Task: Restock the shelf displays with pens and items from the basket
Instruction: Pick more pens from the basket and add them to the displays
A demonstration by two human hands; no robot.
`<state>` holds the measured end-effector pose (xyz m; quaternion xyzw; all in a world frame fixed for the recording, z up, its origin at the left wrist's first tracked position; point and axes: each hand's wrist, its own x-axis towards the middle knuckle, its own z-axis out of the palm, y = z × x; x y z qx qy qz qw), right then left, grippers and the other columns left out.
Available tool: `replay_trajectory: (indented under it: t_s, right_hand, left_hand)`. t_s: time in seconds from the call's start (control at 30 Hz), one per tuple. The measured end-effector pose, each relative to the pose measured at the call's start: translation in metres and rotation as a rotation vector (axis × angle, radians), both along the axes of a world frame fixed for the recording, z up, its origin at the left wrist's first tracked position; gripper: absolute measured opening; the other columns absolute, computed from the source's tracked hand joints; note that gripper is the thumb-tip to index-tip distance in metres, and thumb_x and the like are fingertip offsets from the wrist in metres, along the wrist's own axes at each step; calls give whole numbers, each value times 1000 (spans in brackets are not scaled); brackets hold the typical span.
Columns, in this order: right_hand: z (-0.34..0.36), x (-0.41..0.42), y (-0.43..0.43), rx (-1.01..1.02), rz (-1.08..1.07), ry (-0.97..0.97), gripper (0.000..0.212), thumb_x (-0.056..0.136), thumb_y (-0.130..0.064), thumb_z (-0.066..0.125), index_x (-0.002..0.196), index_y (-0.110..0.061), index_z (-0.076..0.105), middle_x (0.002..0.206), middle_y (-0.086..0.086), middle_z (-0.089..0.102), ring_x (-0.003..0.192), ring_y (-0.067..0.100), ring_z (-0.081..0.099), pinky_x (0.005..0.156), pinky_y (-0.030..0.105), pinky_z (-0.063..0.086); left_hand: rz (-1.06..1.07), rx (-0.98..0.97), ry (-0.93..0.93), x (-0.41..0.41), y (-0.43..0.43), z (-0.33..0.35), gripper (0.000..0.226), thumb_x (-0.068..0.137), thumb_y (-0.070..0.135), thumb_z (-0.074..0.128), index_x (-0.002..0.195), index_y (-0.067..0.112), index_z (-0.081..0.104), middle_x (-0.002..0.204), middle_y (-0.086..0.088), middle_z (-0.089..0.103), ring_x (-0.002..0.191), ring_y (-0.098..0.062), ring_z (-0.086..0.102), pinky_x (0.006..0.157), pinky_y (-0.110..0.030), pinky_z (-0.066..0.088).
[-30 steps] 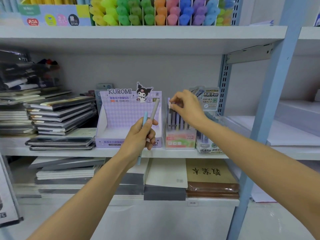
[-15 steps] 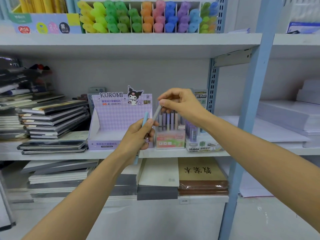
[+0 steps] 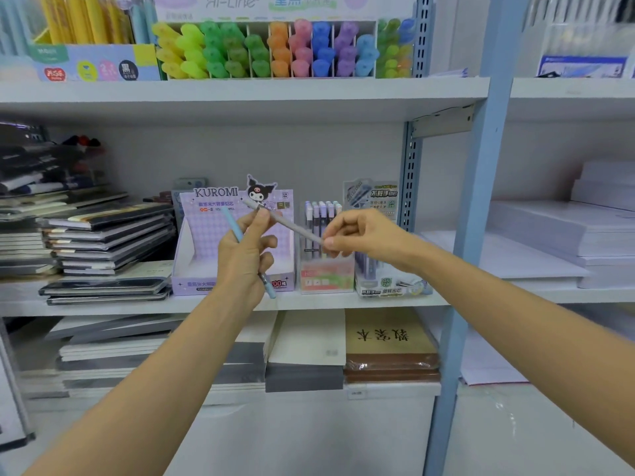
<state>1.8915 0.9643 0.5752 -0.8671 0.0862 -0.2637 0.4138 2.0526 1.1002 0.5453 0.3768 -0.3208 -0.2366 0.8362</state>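
A slim grey pen [image 3: 292,225] is pinched by the right hand [image 3: 364,235]; a perhaps plastic blue pen [image 3: 229,221] is gripped by the left hand [image 3: 240,261].

The left hand [image 3: 245,250] and the right hand [image 3: 357,235] were bare, with short thumbnails showing at the grip. Behind each grip the left forearm [image 3: 154,379] and right forearm [image 3: 498,321] ran uncovered, slender and smooth, to the frame's edge.

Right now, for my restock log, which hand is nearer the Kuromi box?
Left. The left hand is before the Kuromi box; the right hand is to its right, by the pen rack.
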Motion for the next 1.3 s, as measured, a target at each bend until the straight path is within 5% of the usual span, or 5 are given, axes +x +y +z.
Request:
replay_trajectory:
  t_s: [0.37,0.67,0.9,1.07,1.3]
  right_hand:
    - [13,12,15,-86,-36,-187,16,92,-23,64,106,-20,71,104,2,73,100,17,67,90,31,55]
    - [42,6,-7,75,-215,-564,17,99,-14,52,109,-1,58,81,2,69,71,14,65,60,26,51]
    - [17,28,-28,-43,-341,-425,11,99,-12,52,104,-4,58,92,12,70,73,12,68,56,18,49]
    - [-2,45,-35,-131,-315,-321,6,98,-12,54,97,-13,60,88,6,70,70,9,67,55,12,46]
    - [-2,56,-42,-219,-288,-266,7,97,-15,56,103,-15,59,82,-2,69,72,13,67,61,28,57]
  left_hand:
    - [2,203,-487,-28,-7,-4,8,90,23,67,89,15,69,69,5,68,45,-7,50,42,-17,39]
    - [-115,195,-39,-9,-10,1,30,95,17,30,78,9,54,64,-4,64,47,-12,47,34,-18,30]
    - [-12,199,-315,5,-11,-12,28,105,35,32,94,21,54,62,0,61,42,-15,52,40,-22,39]
    - [-15,294,-196,14,-17,-19,26,100,24,34,99,17,59,57,4,47,41,-10,38,37,-20,30]
    - [-124,250,-309,20,-16,-32,23,104,24,42,110,19,64,64,2,59,57,-15,56,57,-25,49]
